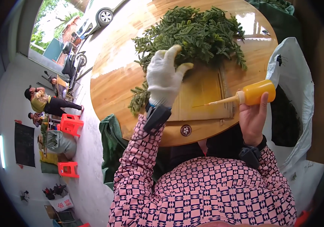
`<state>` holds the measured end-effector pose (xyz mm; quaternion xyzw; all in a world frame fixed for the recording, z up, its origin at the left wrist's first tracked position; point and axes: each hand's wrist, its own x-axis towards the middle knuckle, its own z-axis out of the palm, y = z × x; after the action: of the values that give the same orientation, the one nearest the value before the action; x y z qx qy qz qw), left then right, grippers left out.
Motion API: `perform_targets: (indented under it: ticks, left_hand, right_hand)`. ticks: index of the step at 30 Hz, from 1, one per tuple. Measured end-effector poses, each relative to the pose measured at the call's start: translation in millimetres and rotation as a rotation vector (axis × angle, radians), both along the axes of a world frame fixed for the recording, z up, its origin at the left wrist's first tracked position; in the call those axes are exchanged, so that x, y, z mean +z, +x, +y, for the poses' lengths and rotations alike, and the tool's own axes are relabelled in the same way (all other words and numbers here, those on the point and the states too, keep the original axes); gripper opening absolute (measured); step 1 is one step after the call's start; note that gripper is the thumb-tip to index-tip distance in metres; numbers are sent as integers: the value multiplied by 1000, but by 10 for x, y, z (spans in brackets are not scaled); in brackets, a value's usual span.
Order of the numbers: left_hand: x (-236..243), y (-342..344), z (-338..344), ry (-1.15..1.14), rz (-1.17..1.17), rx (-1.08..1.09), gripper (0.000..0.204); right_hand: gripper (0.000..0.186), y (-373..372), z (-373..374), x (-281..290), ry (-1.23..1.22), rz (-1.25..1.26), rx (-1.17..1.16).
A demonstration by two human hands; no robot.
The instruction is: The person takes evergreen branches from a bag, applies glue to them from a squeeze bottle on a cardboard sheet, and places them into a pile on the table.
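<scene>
Squeeze bottle, yellow with a pale tapering nozzle, sits in the grasp of the bare right hand above the near right part of the round wooden bench. Its long axis runs crosswise, base at right, thin tip aimed left over the yellow-stained cardboard. From the gloved left hand, that tip lies to the right and nearer the body. The left hand's thumb and fingers are spread, with nothing visible between them; it is the nearer hand to the heaped green sprigs beyond the cardboard. Its fingers overlap the heap's near edge in view, though I cannot tell whether they touch it
</scene>
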<state>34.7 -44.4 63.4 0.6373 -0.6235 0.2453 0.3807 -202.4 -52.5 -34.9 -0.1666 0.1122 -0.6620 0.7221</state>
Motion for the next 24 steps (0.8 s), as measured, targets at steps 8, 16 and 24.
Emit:
perform_targets:
  ticks: [8, 16, 24]
  left_hand:
    - [-52, 362, -59, -184, 296, -70, 23]
    - [425, 526, 344, -506, 752, -225, 11]
    - [49, -261, 511, 315, 145, -168, 22]
  right_hand:
    - [46, 35, 8, -49, -15, 2, 34]
    - [47, -3, 45, -4, 21, -32, 57]
    - [46, -184, -63, -2, -2, -145, 26]
